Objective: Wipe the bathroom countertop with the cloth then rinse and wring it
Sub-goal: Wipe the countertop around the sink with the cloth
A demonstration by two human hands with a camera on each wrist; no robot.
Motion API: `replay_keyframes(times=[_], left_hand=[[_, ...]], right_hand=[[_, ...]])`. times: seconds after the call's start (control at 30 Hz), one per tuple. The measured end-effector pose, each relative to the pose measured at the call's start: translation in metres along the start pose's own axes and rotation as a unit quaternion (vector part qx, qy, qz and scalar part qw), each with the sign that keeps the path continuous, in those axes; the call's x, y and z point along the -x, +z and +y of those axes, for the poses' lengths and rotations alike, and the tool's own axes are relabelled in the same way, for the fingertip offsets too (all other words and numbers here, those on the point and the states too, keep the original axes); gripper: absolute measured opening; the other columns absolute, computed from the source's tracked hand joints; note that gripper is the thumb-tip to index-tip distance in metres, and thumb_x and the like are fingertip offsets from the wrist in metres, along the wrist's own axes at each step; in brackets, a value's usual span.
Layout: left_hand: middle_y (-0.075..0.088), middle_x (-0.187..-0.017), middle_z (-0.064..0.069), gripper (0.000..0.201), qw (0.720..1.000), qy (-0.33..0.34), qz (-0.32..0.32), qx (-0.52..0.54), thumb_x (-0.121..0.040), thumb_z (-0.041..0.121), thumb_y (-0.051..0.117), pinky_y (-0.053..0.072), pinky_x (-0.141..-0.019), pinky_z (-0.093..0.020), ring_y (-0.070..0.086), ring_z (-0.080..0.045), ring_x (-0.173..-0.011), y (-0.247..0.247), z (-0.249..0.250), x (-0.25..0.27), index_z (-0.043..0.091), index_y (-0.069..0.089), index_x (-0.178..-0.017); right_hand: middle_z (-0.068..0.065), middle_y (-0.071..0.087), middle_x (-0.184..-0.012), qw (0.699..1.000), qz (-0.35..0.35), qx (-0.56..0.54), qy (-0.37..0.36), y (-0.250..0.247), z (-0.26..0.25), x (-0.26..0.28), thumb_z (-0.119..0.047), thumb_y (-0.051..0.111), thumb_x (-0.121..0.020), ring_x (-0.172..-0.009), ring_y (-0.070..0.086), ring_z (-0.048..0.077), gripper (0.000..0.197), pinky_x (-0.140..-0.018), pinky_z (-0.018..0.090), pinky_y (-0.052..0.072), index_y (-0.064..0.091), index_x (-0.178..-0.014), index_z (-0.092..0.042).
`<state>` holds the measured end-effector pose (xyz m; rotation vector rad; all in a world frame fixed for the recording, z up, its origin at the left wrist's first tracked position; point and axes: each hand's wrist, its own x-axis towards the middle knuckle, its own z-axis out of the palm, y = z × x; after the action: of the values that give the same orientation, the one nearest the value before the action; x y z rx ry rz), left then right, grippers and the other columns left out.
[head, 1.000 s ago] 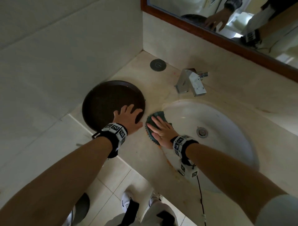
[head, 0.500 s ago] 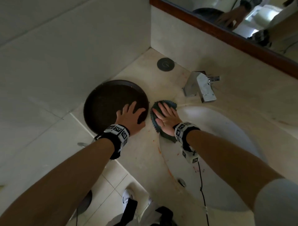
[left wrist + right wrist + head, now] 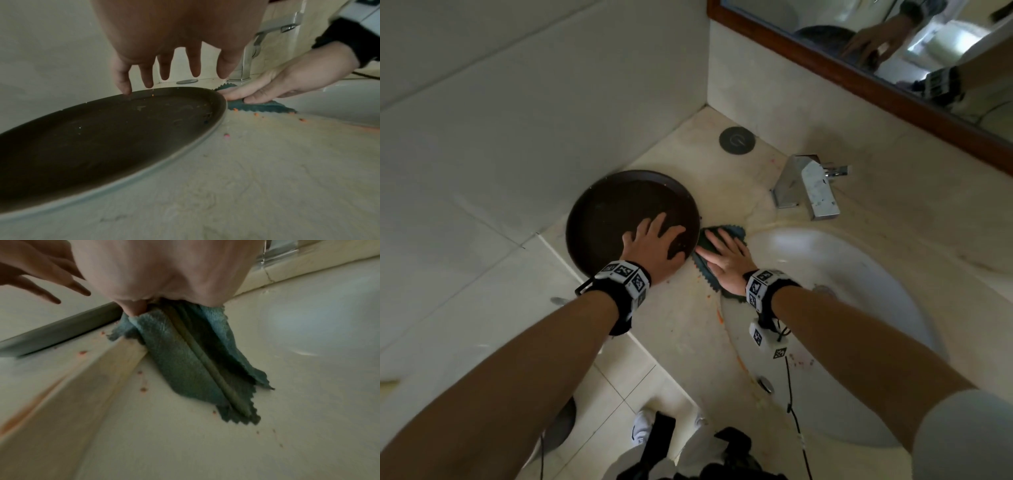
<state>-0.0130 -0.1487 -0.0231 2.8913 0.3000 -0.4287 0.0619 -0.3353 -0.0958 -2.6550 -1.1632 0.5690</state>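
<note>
- Right hand: grip flat, fingers straight, palm pressing the teal cloth onto the worktop at the basin rim, just beside the dark round tray.
- Left hand: fingers spread and straight over the tray's near edge, holding nothing. Left wrist view shows the little finger touching the far rim; other fingertips look clear of it.
- Right wrist view only: cloth is folded with a lengthwise ridge, its zigzag edge draped into the basin.
- Left wrist view only: orange and pink crumbs on the worktop by the cloth.
- Head view only: tap behind the basin, mirror above.
</note>
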Motion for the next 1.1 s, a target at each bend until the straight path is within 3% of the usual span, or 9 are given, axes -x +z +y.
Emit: replay_keyframes(times=[0.17, 0.3, 0.47, 0.63, 0.77, 0.9, 1.1], left_hand=[[0.008, -0.161, -0.002, 0.057, 1.000, 0.021, -0.010, -0.003, -0.090, 0.054, 0.042, 0.018, -0.113, -0.058, 0.010, -0.034, -0.145, 0.002, -0.006, 0.017, 0.042, 0.025, -0.144], [0.006, -0.161, -0.002, 0.058, 0.998, 0.046, -0.035, -0.012, -0.091, 0.054, 0.040, 0.017, -0.114, -0.058, 0.008, -0.033, -0.146, 0.007, -0.006, 0.034, 0.042, 0.023, -0.145], [0.006, -0.161, 0.000, 0.060, 0.995, 0.077, -0.051, -0.030, -0.089, 0.055, 0.041, 0.018, -0.112, -0.059, 0.008, -0.033, -0.145, 0.017, -0.007, 0.046, 0.042, 0.022, -0.144], [0.006, -0.161, 0.000, 0.060, 0.993, 0.107, -0.049, -0.033, -0.089, 0.054, 0.042, 0.019, -0.111, -0.059, 0.008, -0.031, -0.146, 0.024, -0.005, 0.053, 0.042, 0.022, -0.144], [0.006, -0.161, 0.000, 0.059, 0.992, 0.114, -0.047, -0.036, -0.089, 0.054, 0.042, 0.019, -0.112, -0.058, 0.007, -0.030, -0.146, 0.025, -0.004, 0.051, 0.043, 0.022, -0.144], [0.006, -0.161, -0.001, 0.058, 0.993, 0.101, -0.042, -0.036, -0.090, 0.053, 0.041, 0.018, -0.112, -0.058, 0.006, -0.030, -0.146, 0.021, -0.005, 0.038, 0.042, 0.022, -0.144], [0.003, -0.161, -0.001, 0.060, 0.995, 0.069, -0.061, -0.032, -0.091, 0.053, 0.041, 0.015, -0.114, -0.059, 0.003, -0.030, -0.147, 0.014, -0.006, 0.023, 0.041, 0.021, -0.146]], right_hand=[[-0.002, 0.000, -0.163, 0.999, 0.002, -0.036, -0.001, 0.011, -0.021, 0.028, -0.022, 0.032, -0.104, -0.149, -0.009, 0.022, 0.048, -0.118, 0.040, 0.008, 0.026, -0.151, -0.033], [0.009, 0.007, -0.162, 0.997, 0.014, -0.075, -0.001, 0.030, -0.038, 0.055, -0.023, 0.031, -0.102, -0.149, -0.003, 0.032, 0.047, -0.114, 0.053, 0.023, 0.033, -0.149, -0.023], [0.008, -0.007, -0.162, 0.993, -0.038, -0.085, 0.077, 0.038, -0.066, 0.091, -0.022, 0.030, -0.105, -0.148, -0.012, 0.031, 0.049, -0.119, 0.048, 0.012, 0.020, -0.153, -0.022], [0.011, -0.008, -0.161, 0.992, -0.046, -0.068, 0.095, 0.044, -0.073, 0.102, -0.022, 0.029, -0.105, -0.148, -0.010, 0.033, 0.050, -0.118, 0.047, 0.017, 0.015, -0.154, -0.021], [0.012, -0.004, -0.161, 0.996, -0.037, -0.014, 0.074, 0.042, -0.068, 0.093, -0.026, 0.029, -0.105, -0.148, -0.008, 0.033, 0.051, -0.114, 0.046, 0.023, 0.016, -0.153, -0.021], [0.008, -0.005, -0.162, 0.997, -0.037, -0.022, 0.069, 0.033, -0.053, 0.068, -0.036, 0.026, -0.103, -0.148, -0.010, 0.034, 0.053, -0.115, 0.051, 0.026, 0.014, -0.153, -0.025], [0.002, -0.009, -0.162, 0.993, -0.043, -0.075, 0.084, 0.029, -0.037, 0.041, -0.038, 0.031, -0.103, -0.146, -0.016, 0.035, 0.054, -0.116, 0.051, 0.025, 0.013, -0.153, -0.031]])
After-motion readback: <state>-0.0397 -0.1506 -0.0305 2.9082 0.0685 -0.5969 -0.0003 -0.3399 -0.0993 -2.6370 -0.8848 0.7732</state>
